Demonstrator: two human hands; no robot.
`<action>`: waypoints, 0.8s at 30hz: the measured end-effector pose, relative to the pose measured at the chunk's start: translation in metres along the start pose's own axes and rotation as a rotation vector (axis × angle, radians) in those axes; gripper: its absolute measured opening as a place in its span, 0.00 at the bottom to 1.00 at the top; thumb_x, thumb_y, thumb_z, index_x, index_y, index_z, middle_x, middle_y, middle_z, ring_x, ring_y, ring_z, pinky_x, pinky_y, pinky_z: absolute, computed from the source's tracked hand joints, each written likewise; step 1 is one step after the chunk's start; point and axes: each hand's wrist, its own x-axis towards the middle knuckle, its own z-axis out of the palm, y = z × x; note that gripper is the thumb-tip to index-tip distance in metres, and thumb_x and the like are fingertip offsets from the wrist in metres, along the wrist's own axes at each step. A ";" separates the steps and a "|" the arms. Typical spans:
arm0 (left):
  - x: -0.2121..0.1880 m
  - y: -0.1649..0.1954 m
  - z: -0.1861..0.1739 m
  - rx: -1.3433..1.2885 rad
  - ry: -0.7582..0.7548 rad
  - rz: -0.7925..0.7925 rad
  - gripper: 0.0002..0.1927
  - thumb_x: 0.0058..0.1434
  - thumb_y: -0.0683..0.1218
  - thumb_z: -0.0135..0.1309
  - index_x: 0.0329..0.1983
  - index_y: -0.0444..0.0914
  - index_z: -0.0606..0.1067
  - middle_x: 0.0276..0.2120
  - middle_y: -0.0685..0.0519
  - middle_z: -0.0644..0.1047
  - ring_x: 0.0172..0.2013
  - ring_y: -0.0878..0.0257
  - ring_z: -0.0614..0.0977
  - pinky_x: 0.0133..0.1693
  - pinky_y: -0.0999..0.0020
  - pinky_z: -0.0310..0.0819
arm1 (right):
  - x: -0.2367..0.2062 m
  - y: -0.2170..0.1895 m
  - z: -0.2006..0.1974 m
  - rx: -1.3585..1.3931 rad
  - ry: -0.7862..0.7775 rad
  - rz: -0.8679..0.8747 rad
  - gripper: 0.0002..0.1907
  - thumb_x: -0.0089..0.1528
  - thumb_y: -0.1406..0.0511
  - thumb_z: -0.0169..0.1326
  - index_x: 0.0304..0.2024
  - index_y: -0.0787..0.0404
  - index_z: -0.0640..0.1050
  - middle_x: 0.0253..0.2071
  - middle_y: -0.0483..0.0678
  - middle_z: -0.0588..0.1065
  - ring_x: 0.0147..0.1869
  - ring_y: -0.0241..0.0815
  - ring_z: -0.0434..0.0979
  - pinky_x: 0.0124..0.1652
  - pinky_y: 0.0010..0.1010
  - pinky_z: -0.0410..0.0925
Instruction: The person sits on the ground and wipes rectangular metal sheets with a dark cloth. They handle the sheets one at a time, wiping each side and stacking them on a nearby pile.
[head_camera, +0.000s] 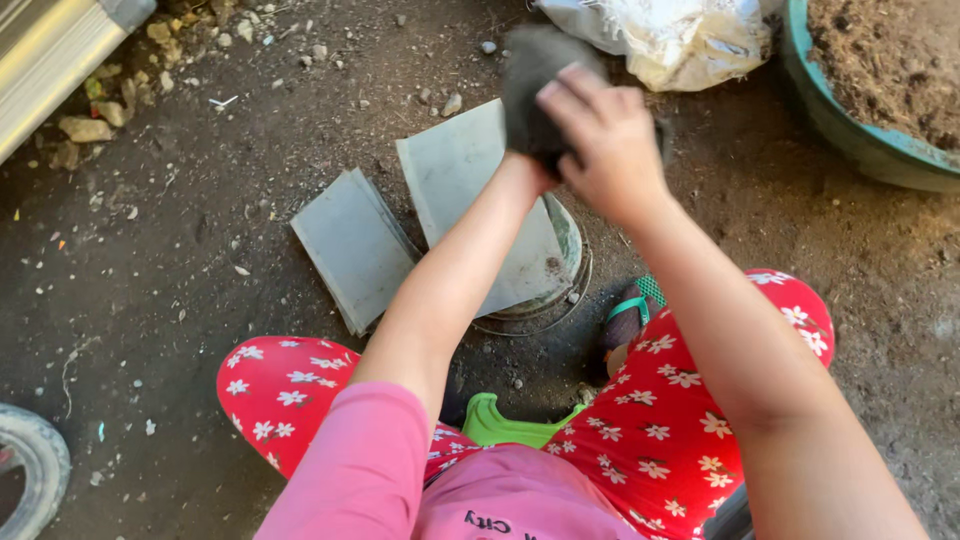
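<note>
Two grey flat slabs lie on the dirt below my hands: the left slab (352, 247) flat on the ground, the right slab (478, 200) resting across a round container (566, 262), of which only the rim and a wire ring show. Far right sits a green tub (858, 135) filled with brown soil; just left of it, a crumpled white bag (672, 40). Far left, a metal rail (50, 50) with small stones beside it. Near left corner, part of a tyre (32, 470). A green stool (505, 425) shows between my knees, and my sandalled foot (628, 318) is just right of the container.

My right hand (605, 140) is raised over the right slab, fingers curled and clamped on a dark grey lump (535, 75), which sticks out above the fingers. My left hand is hidden behind the lump and the right hand; only the wrist shows, so I cannot tell its grip. Both forearms reach forward and meet at the lump.

Surface: bare dark earth, scattered pebbles, outdoors.
</note>
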 end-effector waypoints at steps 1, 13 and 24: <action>0.020 0.001 -0.001 0.061 0.236 0.137 0.48 0.69 0.79 0.27 0.77 0.41 0.58 0.67 0.46 0.69 0.67 0.46 0.69 0.69 0.44 0.61 | 0.000 0.006 0.009 -0.038 -0.015 -0.015 0.38 0.53 0.73 0.61 0.68 0.51 0.76 0.72 0.52 0.67 0.68 0.62 0.65 0.61 0.50 0.64; -0.055 0.128 -0.011 2.052 1.366 -0.933 0.52 0.62 0.68 0.54 0.78 0.38 0.48 0.77 0.40 0.45 0.74 0.36 0.50 0.71 0.45 0.48 | -0.027 0.165 0.016 -0.274 0.007 0.499 0.30 0.58 0.74 0.58 0.61 0.45 0.82 0.72 0.52 0.65 0.69 0.66 0.61 0.54 0.57 0.65; -0.165 0.095 -0.004 2.087 1.695 -1.100 0.64 0.48 0.74 0.64 0.79 0.44 0.47 0.70 0.41 0.57 0.69 0.44 0.61 0.67 0.48 0.56 | 0.005 0.121 0.017 -0.128 -0.056 0.537 0.31 0.57 0.72 0.59 0.61 0.45 0.82 0.70 0.55 0.64 0.66 0.67 0.62 0.57 0.53 0.67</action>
